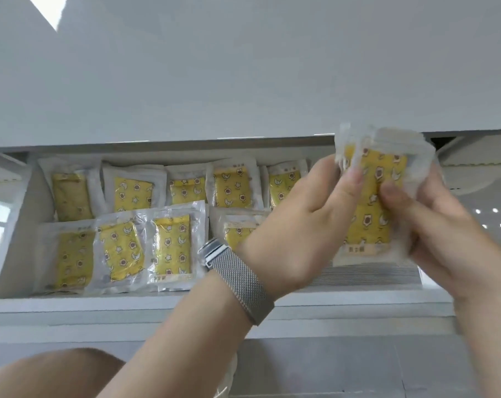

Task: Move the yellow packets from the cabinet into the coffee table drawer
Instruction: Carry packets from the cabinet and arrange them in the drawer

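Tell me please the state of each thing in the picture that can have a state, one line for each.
drawer: pulled open, partly filled.
packets in the drawer: lying flat in two rows, sealed.
stack of packets: held above the drawer's right end, gripped by both hands.
left hand: thumb curled on the stack's front.
right hand: fingers curled round the stack's right side.
wristband: fastened on the left wrist.

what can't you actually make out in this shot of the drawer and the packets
- Head view: how many packets are in the held stack; only the front one shows, and the left hand and right hand cover its edges.
- Head view: the drawer floor at the right end, hidden behind both hands and the stack.
- Head view: the print on the packets in the drawer, too blurred and small to read.
- Head view: the cabinet, not in frame.
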Tool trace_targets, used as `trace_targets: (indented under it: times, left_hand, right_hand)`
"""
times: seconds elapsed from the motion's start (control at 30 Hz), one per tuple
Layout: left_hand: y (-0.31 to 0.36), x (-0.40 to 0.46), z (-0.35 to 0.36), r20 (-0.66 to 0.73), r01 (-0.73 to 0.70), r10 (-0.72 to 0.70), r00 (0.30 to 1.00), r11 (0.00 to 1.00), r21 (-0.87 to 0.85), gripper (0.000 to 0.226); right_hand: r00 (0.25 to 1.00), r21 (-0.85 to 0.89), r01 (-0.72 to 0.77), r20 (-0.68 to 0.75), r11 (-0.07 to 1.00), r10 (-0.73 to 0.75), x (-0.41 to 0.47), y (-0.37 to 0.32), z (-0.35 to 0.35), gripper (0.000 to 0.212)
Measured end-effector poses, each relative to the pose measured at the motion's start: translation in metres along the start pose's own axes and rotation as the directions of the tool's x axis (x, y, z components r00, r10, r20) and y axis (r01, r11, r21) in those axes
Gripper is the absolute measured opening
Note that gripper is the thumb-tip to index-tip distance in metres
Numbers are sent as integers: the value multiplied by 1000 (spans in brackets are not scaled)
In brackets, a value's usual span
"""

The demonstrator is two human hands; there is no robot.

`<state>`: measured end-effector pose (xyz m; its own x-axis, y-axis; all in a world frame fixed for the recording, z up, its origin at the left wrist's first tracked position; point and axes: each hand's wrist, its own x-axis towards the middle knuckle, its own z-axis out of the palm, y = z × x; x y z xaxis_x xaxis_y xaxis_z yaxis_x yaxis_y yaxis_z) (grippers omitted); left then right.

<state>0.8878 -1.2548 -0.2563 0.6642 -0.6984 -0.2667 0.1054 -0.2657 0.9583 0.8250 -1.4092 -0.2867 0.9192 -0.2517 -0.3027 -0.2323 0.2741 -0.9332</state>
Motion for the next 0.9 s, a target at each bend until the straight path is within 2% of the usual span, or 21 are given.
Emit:
trace_targets:
  times: [0.1,0.2,0.27,0.37,0.47,0.6,0.7,0.8,0.9]
  left_hand:
    - [-15,-3,1,36,-27,26,999,1000,16,20]
    - [-18,-11,2,-12,25,-23,1000,964,264,19]
    - [-18,-13,5,-85,74,-34,996,839,539,35]
    - [-20,-13,8,-162,178,-79,984,558,810,33]
    - [-21,-23,5,-180,215,-129,975,349,912,32]
    - [-17,-48,-4,-263,294,-170,950,200,935,41]
    - [-16,-69,1,-282,301,-122,952,190,934,39]
    - [-15,-81,13,-233,247,-88,969,234,940,38]
    - [-17,-81,21,-186,213,-119,975,284,935,39]
  right_hand:
    - [998,-75,54,-19,996,-55,2,9,-1,55]
    - [992,-118,115,-46,986,-121,2,13,-3,54]
    - [978,-206,155,-109,966,-180,4,14,-6,46]
    - [949,-481,151,-176,864,-263,8,17,-11,37]
    - [961,-593,116,-137,797,-242,8,19,-11,28]
    - [971,-680,81,-110,729,-210,8,22,-14,27]
    - [980,-725,63,-83,685,-178,9,22,-13,28]
    - [986,-767,64,-51,638,-160,10,22,-10,33]
    - [994,-798,39,-33,602,-108,14,24,-8,39]
